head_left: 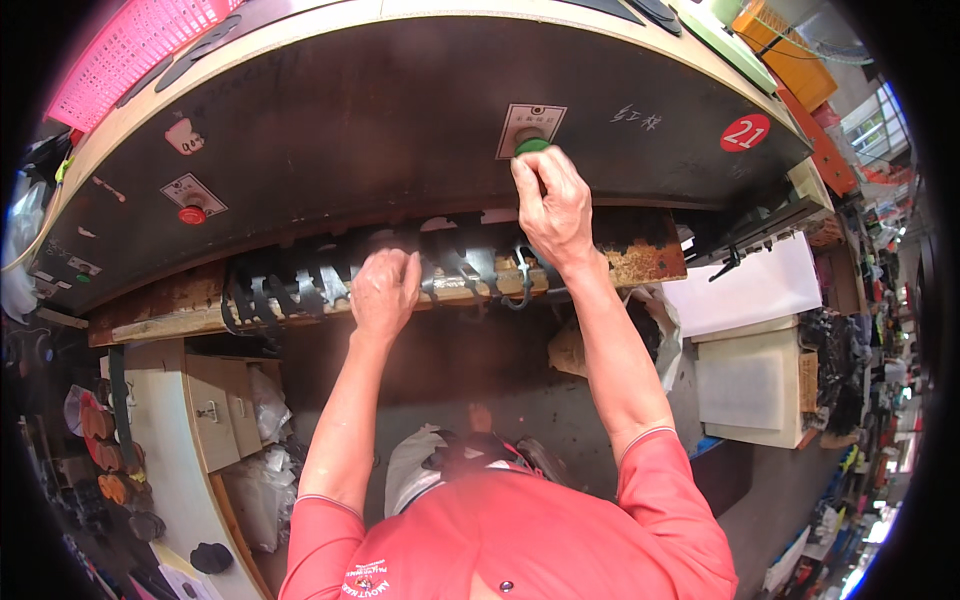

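Below the green push button (533, 146) on the dark machine panel (400, 110), my right hand (556, 208) is raised with its fingers curled and the tips against the button. Around the button is a pale square plate (512, 122). My left hand (385, 288) is over the wooden ledge (165, 328) under the panel, its fingers bent inward; whatever they may hold is hidden. On both sides of that hand, several black strips (306, 290) lie across the ledge, some shiny. A pale hook-shaped piece (523, 278) hangs near my right wrist.
A red push button (192, 213) is on the panel's left, with a round red sticker (745, 132) at right. A pink basket (135, 55) stands on top. White cabinets stand left (165, 400) and right (745, 385). Plastic bags (262, 490) lie low at left.
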`<state>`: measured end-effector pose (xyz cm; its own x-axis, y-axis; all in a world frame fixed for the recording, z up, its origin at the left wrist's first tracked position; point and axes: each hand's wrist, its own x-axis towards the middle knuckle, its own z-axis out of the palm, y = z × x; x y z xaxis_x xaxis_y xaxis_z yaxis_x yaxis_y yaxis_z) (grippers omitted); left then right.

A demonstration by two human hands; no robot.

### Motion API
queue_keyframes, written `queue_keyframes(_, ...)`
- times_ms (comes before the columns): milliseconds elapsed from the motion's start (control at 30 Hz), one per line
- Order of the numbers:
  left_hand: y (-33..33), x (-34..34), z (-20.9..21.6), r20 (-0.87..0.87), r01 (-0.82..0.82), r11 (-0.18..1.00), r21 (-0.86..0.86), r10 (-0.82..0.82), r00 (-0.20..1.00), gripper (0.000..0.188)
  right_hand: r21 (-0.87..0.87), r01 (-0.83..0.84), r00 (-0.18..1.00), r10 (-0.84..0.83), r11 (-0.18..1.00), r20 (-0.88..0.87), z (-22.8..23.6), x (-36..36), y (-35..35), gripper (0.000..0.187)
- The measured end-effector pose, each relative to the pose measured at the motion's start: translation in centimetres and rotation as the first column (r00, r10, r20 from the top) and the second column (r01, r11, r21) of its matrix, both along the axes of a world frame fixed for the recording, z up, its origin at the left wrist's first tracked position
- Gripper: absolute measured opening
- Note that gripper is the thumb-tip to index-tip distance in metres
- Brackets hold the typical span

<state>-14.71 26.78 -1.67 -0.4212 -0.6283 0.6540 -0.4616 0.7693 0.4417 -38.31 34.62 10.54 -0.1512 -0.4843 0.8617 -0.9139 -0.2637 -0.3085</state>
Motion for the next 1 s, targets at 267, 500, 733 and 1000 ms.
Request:
queue_keyframes(267,0.2,-0.4,0.9,0.001,0.006,1.000,-0.002,-0.006,1.000,0.023,0.258,0.107,0.994,-0.110,0.960,-0.006,-10.5,1.9,4.6,0.013)
queue_keyframes(500,0.0,-0.5,0.0,0.039,-0.018,1.000,0.000,0.018,0.999,0.024,0.328,0.183,0.981,-0.192,0.927,-0.006,-12.1,1.0,4.2,0.015)
queue_keyframes(733,-0.1,-0.3,-0.1,0.052,-0.017,0.992,0.129,0.010,0.999,0.025,0.361,0.137,0.986,-0.162,0.922,0.040,-12.7,0.7,4.4,0.014)
queue_keyframes(1000,0.2,0.0,0.4,0.022,0.037,0.978,0.204,-0.043,0.999,0.024,0.403,0.031,0.961,-0.138,0.915,0.241,-12.0,0.4,5.2,0.011)
